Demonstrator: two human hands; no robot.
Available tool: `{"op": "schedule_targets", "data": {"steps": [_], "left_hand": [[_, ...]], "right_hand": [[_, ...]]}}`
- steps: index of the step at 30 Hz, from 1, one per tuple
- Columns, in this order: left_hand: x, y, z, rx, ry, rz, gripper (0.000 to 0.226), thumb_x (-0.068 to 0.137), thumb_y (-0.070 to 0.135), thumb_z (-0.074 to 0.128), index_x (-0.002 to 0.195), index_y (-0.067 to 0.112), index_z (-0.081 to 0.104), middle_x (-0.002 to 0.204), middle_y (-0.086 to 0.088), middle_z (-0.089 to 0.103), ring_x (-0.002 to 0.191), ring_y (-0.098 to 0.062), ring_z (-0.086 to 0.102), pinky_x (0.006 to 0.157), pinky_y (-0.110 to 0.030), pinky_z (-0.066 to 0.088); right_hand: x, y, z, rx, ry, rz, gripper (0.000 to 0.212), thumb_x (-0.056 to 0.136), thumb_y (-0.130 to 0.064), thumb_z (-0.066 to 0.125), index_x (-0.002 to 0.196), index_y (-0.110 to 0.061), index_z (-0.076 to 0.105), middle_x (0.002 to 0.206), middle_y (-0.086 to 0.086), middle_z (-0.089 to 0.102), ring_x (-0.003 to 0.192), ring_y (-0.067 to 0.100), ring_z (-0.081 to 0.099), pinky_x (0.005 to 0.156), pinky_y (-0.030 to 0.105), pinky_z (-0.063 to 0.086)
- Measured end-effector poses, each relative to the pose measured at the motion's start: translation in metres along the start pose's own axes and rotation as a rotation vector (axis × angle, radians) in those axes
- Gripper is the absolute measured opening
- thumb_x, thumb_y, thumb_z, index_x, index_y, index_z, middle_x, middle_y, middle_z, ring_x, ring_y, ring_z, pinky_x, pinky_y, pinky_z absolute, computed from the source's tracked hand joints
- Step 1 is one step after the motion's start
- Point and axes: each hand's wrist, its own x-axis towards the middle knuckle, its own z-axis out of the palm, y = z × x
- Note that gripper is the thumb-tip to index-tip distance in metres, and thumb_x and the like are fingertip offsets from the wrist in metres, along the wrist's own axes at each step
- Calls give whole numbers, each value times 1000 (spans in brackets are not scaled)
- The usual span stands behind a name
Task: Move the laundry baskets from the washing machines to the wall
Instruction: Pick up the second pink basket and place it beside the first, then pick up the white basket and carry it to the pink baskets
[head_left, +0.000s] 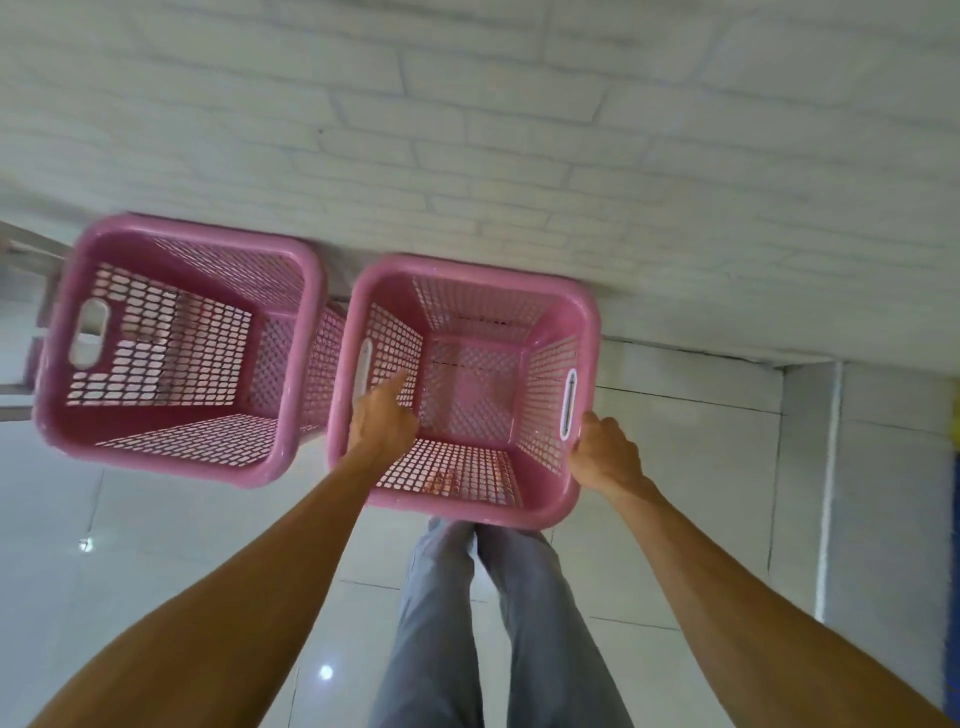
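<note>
Both hands' fingers grip a pink basket on glossy tiles against a white brick wall.

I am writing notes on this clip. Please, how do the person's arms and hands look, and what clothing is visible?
Both arms are bare up to the frame edge, with no sleeves in view. The left hand and the right hand wear no gloves, and I see no rings, watch or bracelet. Below, the person wears grey trousers.

pink perforated plastic baskets, glossy floor tiles, matt white brick wall
</note>
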Motion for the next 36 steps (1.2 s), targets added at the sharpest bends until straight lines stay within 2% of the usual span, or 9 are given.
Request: {"op": "schedule_targets", "data": {"steps": [2,4,7,11,16,22,27,33,36], "left_hand": [[-32,17,4,29,-88,60,59,82,-4,47,136,19,57,124,-14,67,107,-39,66,87,-49,60],[-61,36,5,80,-162,135,55,84,1,47,134,22,59,112,-13,71,94,-33,68,84,-38,60],[-104,63,1,136,-217,263,57,84,2,48,136,22,59,123,-14,70,103,-33,69,91,-37,57],[-160,88,0,203,-290,453,52,85,1,52,134,14,61,131,-13,66,117,-33,64,101,-44,53],[-215,107,26,384,-399,653,53,90,5,50,141,19,55,141,-8,60,127,-29,59,110,-40,45],[-293,138,92,552,-563,866,48,93,5,46,139,16,56,143,-8,57,131,-24,55,112,-29,37],[-380,163,167,651,-668,1034,45,91,6,49,133,16,61,136,-5,63,125,-20,58,99,-13,33],[-485,174,269,761,-781,1174,40,90,8,54,127,19,65,131,-3,66,119,-19,62,93,-12,35],[-537,173,311,853,-860,1261,40,91,8,53,128,17,65,136,-2,64,123,-20,60,101,-18,39]], "right_hand": [[-35,-3,-3,23,-41,-19,34,102,-27,52,131,-10,56,117,11,66,103,28,69,95,46,56],[-70,-6,-5,69,-37,-41,31,101,-23,53,129,-11,57,117,10,68,103,28,69,95,48,56],[-123,-4,-4,184,36,-48,29,101,-26,53,127,-13,56,117,10,67,104,28,68,94,47,56],[-186,19,4,348,119,27,35,101,-28,50,133,-13,52,123,13,59,110,29,62,87,34,48],[-243,82,25,576,166,176,46,102,-25,45,147,-15,43,140,16,48,125,33,55,105,42,47],[-310,176,79,853,361,360,45,103,-22,47,146,-10,46,139,17,53,123,31,56,102,36,46],[-367,242,130,1041,487,496,43,101,-18,49,143,-10,50,137,16,56,125,30,56,104,35,44],[-437,346,191,1164,577,675,43,100,-21,50,142,-12,52,136,16,56,125,31,57,105,36,46],[-479,384,229,1233,609,783,42,100,-22,51,140,-12,54,137,15,57,127,30,56,106,34,43]]}}
